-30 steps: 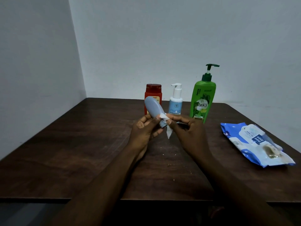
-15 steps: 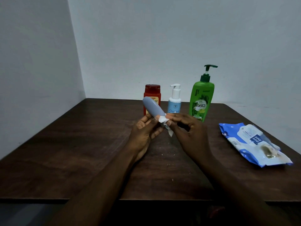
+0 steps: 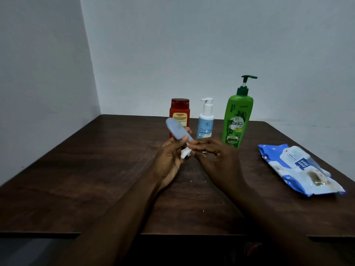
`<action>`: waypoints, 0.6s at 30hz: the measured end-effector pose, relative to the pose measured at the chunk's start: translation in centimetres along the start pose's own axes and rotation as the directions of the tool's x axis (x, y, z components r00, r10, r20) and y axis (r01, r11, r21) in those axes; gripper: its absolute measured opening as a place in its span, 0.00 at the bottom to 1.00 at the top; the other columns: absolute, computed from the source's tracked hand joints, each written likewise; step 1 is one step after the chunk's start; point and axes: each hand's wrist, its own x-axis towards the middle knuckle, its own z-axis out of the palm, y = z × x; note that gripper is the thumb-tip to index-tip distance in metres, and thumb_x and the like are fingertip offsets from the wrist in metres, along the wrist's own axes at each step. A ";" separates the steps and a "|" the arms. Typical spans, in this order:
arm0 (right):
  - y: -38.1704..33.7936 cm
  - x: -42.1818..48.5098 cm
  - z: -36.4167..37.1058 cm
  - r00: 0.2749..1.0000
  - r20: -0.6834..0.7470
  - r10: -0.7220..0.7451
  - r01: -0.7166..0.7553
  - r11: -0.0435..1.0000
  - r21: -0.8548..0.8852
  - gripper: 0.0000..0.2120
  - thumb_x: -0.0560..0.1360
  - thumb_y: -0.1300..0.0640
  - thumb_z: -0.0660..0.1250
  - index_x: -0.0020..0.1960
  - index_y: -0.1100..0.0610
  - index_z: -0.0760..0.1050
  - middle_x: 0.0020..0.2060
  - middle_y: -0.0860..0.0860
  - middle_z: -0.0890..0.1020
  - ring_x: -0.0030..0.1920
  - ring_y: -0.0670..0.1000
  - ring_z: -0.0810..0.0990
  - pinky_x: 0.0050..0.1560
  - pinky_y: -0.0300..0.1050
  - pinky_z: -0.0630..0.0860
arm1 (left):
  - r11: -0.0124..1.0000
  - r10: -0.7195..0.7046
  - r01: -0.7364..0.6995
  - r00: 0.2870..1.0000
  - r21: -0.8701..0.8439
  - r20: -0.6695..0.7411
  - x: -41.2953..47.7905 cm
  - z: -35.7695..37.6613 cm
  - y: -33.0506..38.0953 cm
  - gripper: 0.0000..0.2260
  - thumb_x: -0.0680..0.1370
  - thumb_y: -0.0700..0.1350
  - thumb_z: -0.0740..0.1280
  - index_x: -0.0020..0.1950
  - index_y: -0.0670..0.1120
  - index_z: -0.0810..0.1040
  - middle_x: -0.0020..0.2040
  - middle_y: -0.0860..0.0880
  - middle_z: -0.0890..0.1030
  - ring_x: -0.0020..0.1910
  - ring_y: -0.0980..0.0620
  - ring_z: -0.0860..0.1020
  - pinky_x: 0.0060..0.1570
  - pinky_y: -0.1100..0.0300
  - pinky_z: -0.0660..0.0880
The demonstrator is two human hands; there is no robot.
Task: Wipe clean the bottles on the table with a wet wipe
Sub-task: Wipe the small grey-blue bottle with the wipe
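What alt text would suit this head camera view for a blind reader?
Left hand holds a grey-blue bottle; right hand pinches a wet wipe at its lower end. On the wooden table: red bottle, pale blue pump bottle, green Vatika pump bottle, wipes pack.

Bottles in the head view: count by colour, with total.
Red bottle: 1
Pale blue pump bottle: 1
Green pump bottle: 1
Grey-blue bottle, held in the left hand: 1
Total: 4
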 end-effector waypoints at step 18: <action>1.0 -0.2 0.4 0.914 0.091 0.395 -0.398 0.828 0.396 0.12 0.74 0.60 0.74 0.57 0.57 0.84 0.52 0.47 0.87 0.55 0.46 0.84 0.56 0.43 0.81 | 0.999 0.018 -0.019 0.999 -0.037 -0.031 0.0 0.1 0.1 0.12 0.82 0.37 0.61 0.64 0.36 0.74 0.51 0.41 0.85 0.51 0.48 0.85 0.47 0.55 0.83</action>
